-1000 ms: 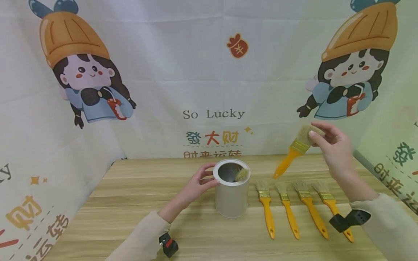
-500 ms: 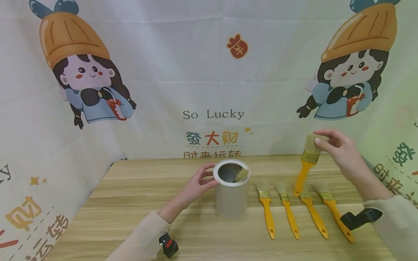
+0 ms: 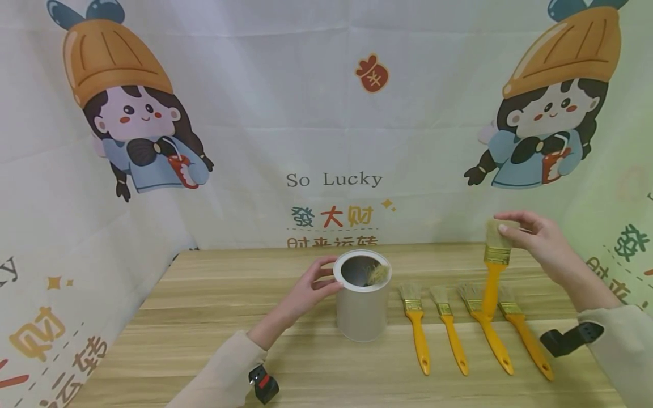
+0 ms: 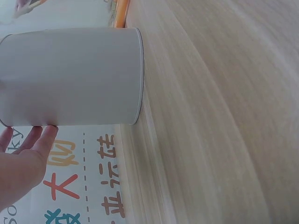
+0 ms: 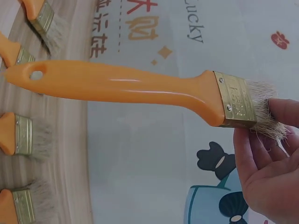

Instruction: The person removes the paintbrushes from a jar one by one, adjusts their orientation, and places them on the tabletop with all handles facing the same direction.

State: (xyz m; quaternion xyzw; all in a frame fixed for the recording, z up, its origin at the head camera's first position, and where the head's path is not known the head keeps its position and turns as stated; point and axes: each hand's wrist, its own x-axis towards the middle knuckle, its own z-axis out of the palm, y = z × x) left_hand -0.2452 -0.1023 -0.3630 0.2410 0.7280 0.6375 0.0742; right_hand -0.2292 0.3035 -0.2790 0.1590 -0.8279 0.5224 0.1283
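My right hand [image 3: 546, 249] pinches a paintbrush [image 3: 491, 286] by its pale bristles, its orange handle hanging downward above the row of brushes. In the right wrist view, thumb and fingers grip the bristles just past the brass ferrule [image 5: 237, 101]. A pale grey can [image 3: 361, 317] stands upright on the table, its top uncovered. My left hand [image 3: 308, 289] holds the can's left side near the rim, thumb in front and fingers behind. Inside the can, a tuft of bristles [image 3: 378, 274] leans against the right rim; whatever lies below it is hidden.
Several orange-handled paintbrushes [image 3: 419, 340] lie in a row right of the can, bristles pointing away from me. The wooden table [image 3: 204, 317] ends at a printed cloth backdrop [image 3: 245, 141]. Another cloth wall stands on either side.
My right hand has moved right and down with the paintbrush, whose handle has swung from slanting down-left to nearly vertical. The left hand and the can have stayed in place.
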